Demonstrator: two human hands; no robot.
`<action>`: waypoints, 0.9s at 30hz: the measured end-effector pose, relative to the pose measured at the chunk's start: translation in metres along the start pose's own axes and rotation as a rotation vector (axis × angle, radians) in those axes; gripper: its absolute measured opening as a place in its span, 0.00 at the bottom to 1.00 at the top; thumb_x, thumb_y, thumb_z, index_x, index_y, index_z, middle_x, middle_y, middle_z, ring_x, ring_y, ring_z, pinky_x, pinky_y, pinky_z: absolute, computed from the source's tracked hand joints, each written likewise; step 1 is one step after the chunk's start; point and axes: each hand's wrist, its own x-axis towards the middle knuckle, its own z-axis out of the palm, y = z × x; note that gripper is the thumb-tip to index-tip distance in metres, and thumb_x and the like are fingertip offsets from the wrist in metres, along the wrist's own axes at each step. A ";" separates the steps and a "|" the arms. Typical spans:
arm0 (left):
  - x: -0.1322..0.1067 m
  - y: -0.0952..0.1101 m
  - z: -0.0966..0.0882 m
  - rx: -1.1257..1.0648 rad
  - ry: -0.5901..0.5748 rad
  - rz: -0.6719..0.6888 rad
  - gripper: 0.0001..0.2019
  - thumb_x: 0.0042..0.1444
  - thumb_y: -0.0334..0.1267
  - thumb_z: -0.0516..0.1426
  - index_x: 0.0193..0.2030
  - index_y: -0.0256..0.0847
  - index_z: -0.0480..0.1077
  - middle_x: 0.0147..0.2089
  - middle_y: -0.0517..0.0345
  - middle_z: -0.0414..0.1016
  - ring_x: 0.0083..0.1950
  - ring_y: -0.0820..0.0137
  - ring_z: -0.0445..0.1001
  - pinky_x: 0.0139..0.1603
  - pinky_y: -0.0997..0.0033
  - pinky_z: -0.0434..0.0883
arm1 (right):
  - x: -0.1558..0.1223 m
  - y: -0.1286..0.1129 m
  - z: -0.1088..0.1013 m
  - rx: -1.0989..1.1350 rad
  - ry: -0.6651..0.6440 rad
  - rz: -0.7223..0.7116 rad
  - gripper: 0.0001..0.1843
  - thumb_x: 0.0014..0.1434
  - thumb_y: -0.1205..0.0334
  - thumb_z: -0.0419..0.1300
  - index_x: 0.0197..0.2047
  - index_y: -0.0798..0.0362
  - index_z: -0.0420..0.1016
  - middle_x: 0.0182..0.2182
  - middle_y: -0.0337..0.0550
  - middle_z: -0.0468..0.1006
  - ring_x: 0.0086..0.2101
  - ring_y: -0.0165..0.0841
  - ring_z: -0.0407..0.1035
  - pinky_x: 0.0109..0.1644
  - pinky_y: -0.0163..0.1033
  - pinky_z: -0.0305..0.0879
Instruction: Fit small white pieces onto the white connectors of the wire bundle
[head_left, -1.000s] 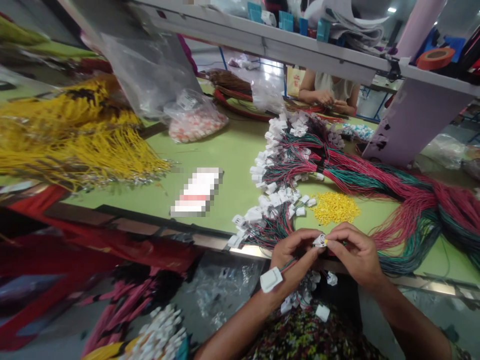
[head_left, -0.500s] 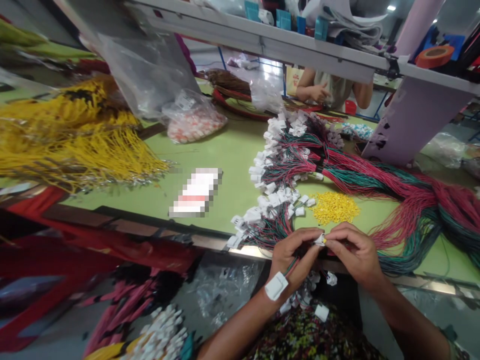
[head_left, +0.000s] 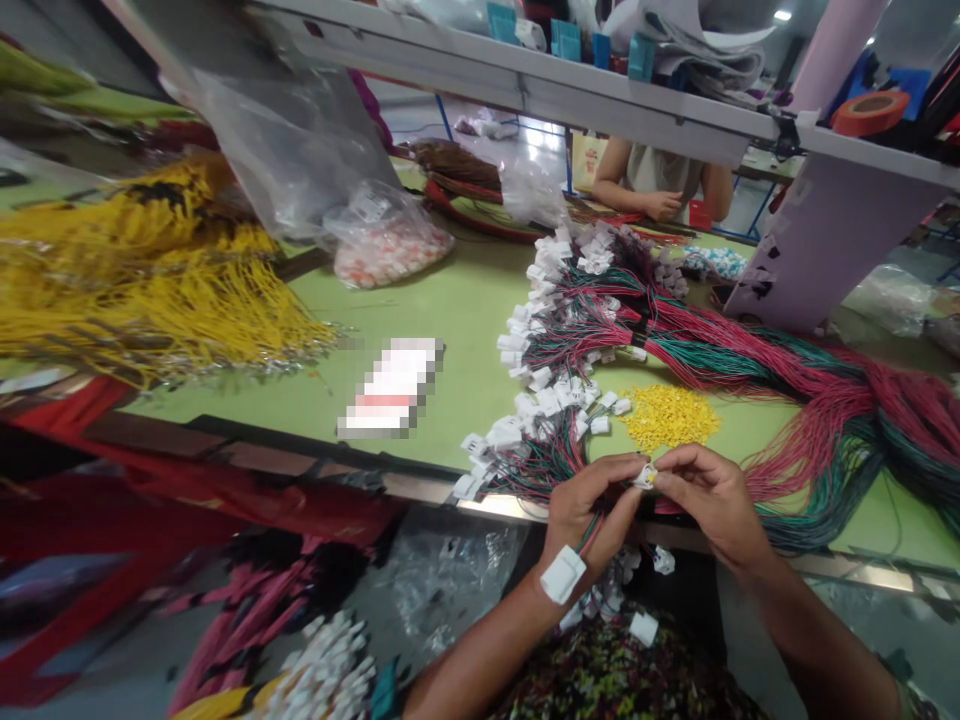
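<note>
My left hand (head_left: 589,510) pinches a small white connector (head_left: 643,476) at the table's near edge, with red and green wires trailing down through its palm. My right hand (head_left: 709,500) pinches the same connector from the right, fingertips pressed at a tiny yellow piece on it. A heap of small yellow pieces (head_left: 667,416) lies on the green table (head_left: 450,310) just beyond my hands. A long bundle of red and green wires (head_left: 757,365) ending in white connectors (head_left: 540,385) fans out across the table. More white connectors (head_left: 637,620) hang below my hands.
Yellow wire bundles (head_left: 150,290) fill the left. A clear bag of small parts (head_left: 386,245) lies at the back. A shelf (head_left: 600,90) runs overhead on a pale post (head_left: 825,240). Another person's hands (head_left: 664,205) work across the table. Red wires and white connectors (head_left: 322,670) lie below left.
My hands stay together on the connector, shifted slightly. The white patch at my left wrist has slid lower right. The person opposite has moved their hands.
</note>
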 end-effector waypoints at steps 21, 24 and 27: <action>-0.003 0.000 0.001 -0.014 -0.072 -0.095 0.09 0.57 0.33 0.63 0.45 0.42 0.80 0.38 0.53 0.85 0.31 0.68 0.80 0.32 0.72 0.75 | 0.006 -0.002 -0.002 -0.141 -0.032 -0.312 0.04 0.60 0.58 0.69 0.35 0.48 0.81 0.33 0.41 0.77 0.37 0.34 0.72 0.43 0.37 0.71; -0.002 0.001 0.002 -0.009 -0.032 -0.128 0.08 0.57 0.33 0.63 0.44 0.42 0.80 0.34 0.56 0.84 0.27 0.71 0.77 0.29 0.75 0.73 | 0.005 -0.003 -0.003 -0.105 -0.022 -0.306 0.04 0.60 0.58 0.68 0.35 0.48 0.81 0.34 0.40 0.77 0.38 0.34 0.72 0.45 0.37 0.71; -0.002 0.001 0.002 -0.001 -0.025 -0.103 0.08 0.57 0.32 0.63 0.44 0.41 0.80 0.37 0.55 0.85 0.30 0.70 0.80 0.31 0.74 0.75 | 0.002 -0.003 -0.002 -0.111 -0.029 -0.284 0.04 0.60 0.58 0.68 0.35 0.48 0.81 0.35 0.41 0.76 0.40 0.34 0.72 0.47 0.38 0.70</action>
